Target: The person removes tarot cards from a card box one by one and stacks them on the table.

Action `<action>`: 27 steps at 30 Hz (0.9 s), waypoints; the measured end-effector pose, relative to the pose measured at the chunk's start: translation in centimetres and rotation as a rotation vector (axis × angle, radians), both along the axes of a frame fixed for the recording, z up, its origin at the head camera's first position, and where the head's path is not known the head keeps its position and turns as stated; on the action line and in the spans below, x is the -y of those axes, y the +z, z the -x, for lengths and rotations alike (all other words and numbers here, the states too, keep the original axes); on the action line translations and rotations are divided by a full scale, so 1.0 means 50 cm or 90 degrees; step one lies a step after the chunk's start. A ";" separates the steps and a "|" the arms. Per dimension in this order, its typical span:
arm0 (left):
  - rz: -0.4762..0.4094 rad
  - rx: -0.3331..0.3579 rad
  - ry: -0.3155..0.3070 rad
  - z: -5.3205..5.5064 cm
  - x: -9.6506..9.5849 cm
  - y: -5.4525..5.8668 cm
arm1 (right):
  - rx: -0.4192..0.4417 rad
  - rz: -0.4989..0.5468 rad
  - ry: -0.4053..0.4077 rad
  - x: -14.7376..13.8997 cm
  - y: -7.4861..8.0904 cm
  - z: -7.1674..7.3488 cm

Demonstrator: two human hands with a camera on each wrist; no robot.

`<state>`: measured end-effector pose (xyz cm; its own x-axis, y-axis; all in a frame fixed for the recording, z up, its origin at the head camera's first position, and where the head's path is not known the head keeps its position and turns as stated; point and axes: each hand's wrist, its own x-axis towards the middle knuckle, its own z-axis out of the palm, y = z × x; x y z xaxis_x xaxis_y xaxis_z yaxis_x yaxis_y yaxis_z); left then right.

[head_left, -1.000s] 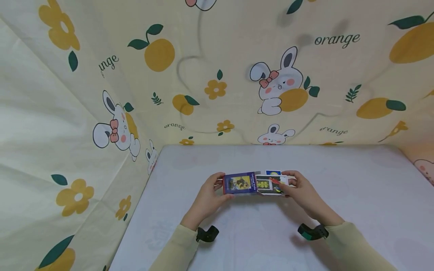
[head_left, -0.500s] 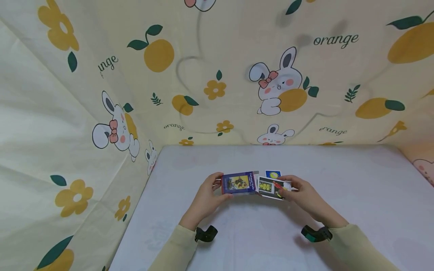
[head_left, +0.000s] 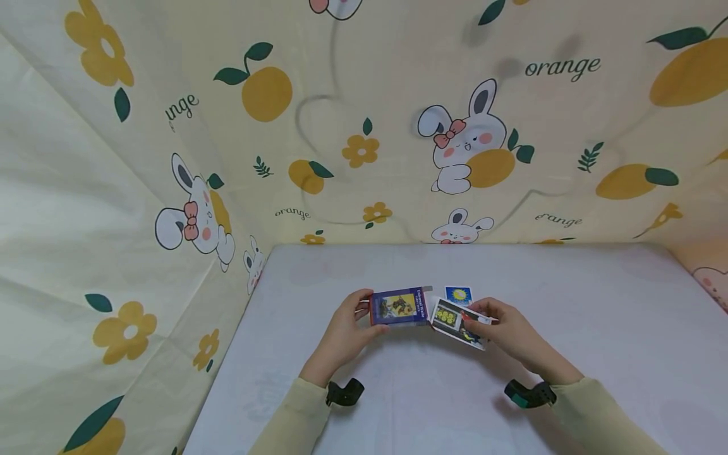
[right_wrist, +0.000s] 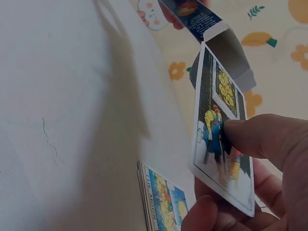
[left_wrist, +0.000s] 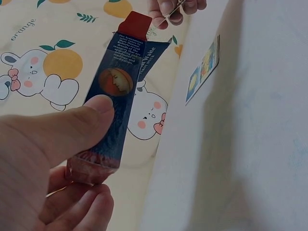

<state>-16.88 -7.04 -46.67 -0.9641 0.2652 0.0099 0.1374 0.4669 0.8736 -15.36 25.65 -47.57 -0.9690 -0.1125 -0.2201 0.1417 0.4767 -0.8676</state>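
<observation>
My left hand (head_left: 348, 327) grips a dark blue tarot card box (head_left: 398, 306) by its left end, thumb along the narrow side in the left wrist view. The box's end flaps stand open, and the right wrist view looks into its pale inside (right_wrist: 226, 50). My right hand (head_left: 510, 330) pinches a tarot card (head_left: 448, 316), thumb on its picture of figures below a yellow window. The card tilts down to the right, its left end right by the box's mouth. Below, a small stack of tarot cards (right_wrist: 163, 201) lies on the table with "The Moon" on top.
The table (head_left: 318, 404) has a white cover. A cloth printed with rabbits and oranges (head_left: 364, 95) hangs behind it and along the left side. Each wrist wears a black band (head_left: 530, 393).
The card in my right hand has come away from the box's mouth and swung its right end down toward me. More of the stack behind shows. The left hand and box barely moved.
</observation>
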 end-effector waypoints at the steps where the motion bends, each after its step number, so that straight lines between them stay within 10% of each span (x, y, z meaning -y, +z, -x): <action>1: 0.000 0.000 0.001 0.000 0.000 0.000 | -0.004 -0.004 0.004 0.000 0.001 0.000; 12: -0.004 0.001 0.005 0.001 0.001 -0.002 | -0.033 -0.022 0.059 -0.002 0.006 -0.004; 27: -0.014 0.008 -0.008 -0.001 0.004 -0.004 | -0.041 -0.089 -0.009 -0.022 0.001 0.011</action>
